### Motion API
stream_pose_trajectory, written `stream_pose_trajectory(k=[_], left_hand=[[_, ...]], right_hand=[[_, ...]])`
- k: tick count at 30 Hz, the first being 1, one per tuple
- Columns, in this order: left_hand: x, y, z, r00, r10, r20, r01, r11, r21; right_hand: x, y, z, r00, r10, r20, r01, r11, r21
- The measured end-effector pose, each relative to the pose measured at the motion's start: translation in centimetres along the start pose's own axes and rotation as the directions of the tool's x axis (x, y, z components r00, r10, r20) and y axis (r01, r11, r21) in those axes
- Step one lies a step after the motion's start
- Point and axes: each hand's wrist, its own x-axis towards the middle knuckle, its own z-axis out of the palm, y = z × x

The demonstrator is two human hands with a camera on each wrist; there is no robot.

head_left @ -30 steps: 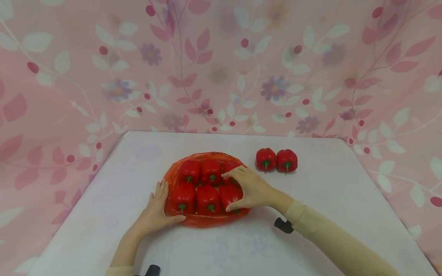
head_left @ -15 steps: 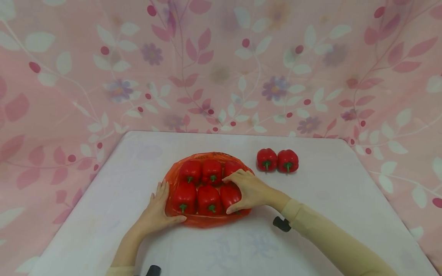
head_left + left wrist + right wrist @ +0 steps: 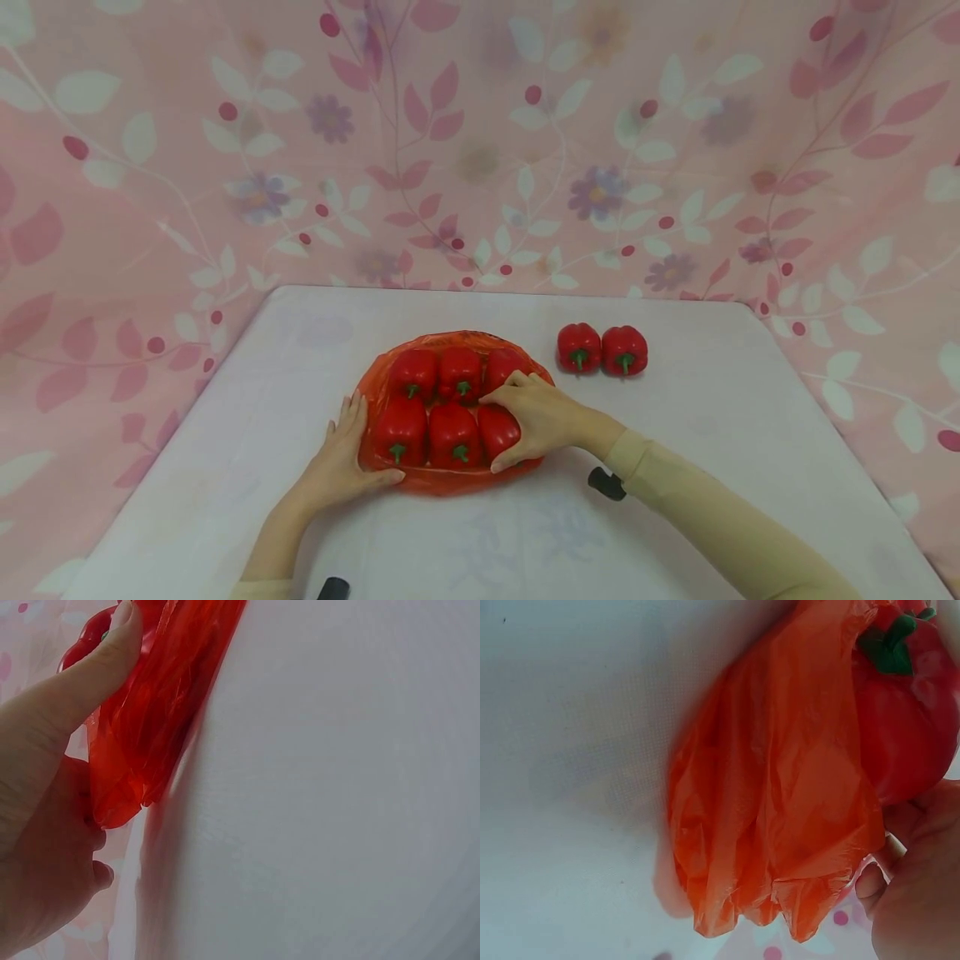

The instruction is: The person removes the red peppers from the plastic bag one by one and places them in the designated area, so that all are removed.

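Bag of thin, crinkled orange-red plastic [image 3: 427, 481], seen at the centre of the frame; six glossy red bell peppers with green stems [image 3: 453, 429] are contained, in two rows of three. The lower right pepper [image 3: 498, 429] is cupped between the bent thumb and fingers of the right hand [image 3: 547, 414]. The bag's left edge is touched by the left hand [image 3: 341, 462], fingers nearly straight and spread; whether film is pinched cannot be told. Risks, as judged: film could be torn if snagged by fingertips; the row could be disordered if the cupped pepper were knocked against its neighbours. Two loose red peppers [image 3: 625, 346] are noted upper right. Surface: white, faintly patterned table [image 3: 697, 467]. Room: upper frame filled by pink floral backdrop [image 3: 480, 167].
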Motion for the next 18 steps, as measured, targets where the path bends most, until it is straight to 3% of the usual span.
stream_pose_trajectory(k=[10, 18], left_hand=[[-0.03, -0.22, 0.18, 1.000, 0.009, -0.006, -0.009, 1.000, 0.006], [-0.11, -0.05, -0.04, 1.000, 0.005, -0.004, -0.005, 1.000, 0.008]], right_hand=[[0.21, -0.01, 0.26, 0.999, -0.032, -0.010, 0.032, 0.999, -0.021], [-0.14, 0.53, 0.22, 0.988, -0.028, -0.150, 0.031, 0.999, 0.018]])
